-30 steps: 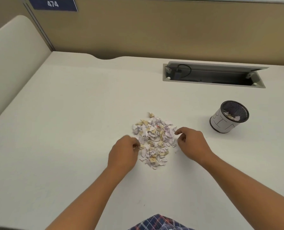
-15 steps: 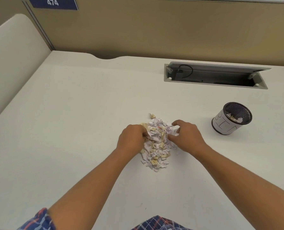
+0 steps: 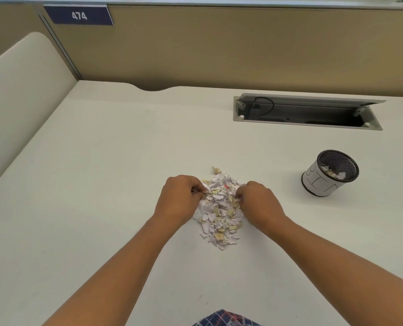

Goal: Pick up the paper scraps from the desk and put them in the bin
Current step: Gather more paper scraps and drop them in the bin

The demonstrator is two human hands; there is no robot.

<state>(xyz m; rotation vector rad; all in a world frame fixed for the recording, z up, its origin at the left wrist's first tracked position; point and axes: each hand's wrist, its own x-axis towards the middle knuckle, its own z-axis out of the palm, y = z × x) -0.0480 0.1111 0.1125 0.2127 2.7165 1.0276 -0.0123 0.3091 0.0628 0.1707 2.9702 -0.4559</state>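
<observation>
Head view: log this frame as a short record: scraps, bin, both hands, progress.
scraps: pile of torn white and yellowish paper scraps, heaped on the white desk
bin: small black mesh cylinder bin with white wrap, upright, right of pile, a few scraps inside
left hand: fingers curled, pinching pile's left edge
right hand: fingers curled into pile's right edge
progress: most scraps not yet binned

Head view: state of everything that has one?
left hand: curled, pinching scraps at the pile's left edge.
right hand: curled into scraps at the pile's right edge.
paper scraps: heaped on the desk, between both hands.
bin: upright, a few scraps inside.
cable hatch: lid propped open.
</observation>
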